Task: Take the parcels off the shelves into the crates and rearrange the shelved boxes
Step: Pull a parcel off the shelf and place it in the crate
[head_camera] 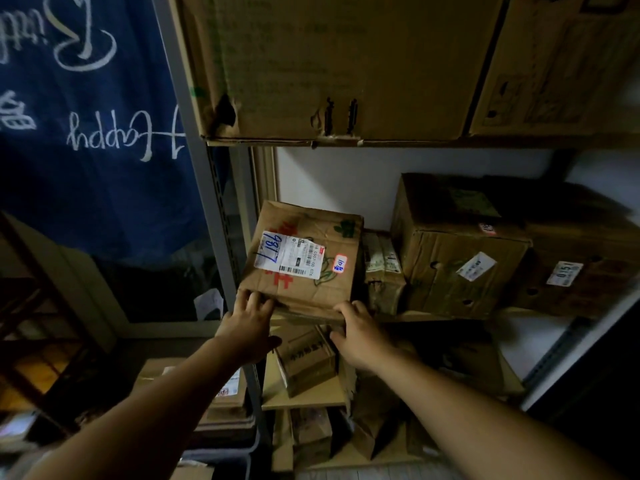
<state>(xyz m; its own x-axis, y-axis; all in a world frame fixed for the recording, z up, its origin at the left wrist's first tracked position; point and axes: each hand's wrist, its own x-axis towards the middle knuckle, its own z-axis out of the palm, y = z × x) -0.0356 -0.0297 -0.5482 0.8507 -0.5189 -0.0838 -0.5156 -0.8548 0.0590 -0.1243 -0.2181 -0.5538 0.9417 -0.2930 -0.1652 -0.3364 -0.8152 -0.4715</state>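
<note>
The left hand (251, 317) and right hand (360, 332) gripped the near corners of the parcel (304, 268) at mid-frame, fingers curled over its top edge, thumbs below, both forearms reaching up from the bottom of the frame. The parcel was flat, creased brown cardboard with a white label marked 9817 in blue and a small red-edged sticker. It lay on the shelf (426, 318), left of larger boxes (457, 258).

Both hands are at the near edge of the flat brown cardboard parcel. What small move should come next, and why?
Probably slide the flat brown cardboard parcel with the white 9817 label toward the body, off the shelf. The left hand and right hand hold its near corners, and nothing lies on it.
</note>
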